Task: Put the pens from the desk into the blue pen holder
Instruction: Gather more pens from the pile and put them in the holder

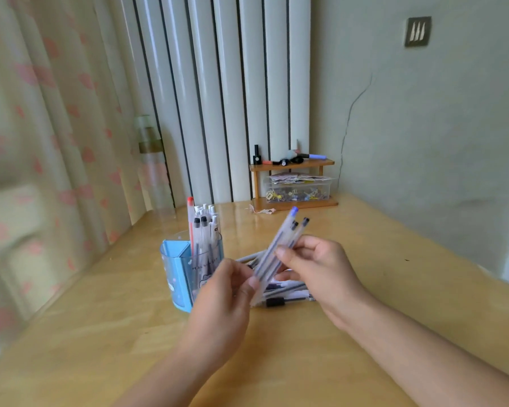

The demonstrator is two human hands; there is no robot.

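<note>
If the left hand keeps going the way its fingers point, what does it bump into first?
Probably the bunch of pens held between both hands: the left hand already pinches its lower end. Past that lies the pile of pens on the desk, though depth is hard to judge.

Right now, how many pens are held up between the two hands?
3 caps show on the held pens: one blue, two dark. The left hand holds their lower end, the right hand their middle. More may be hidden.
</note>
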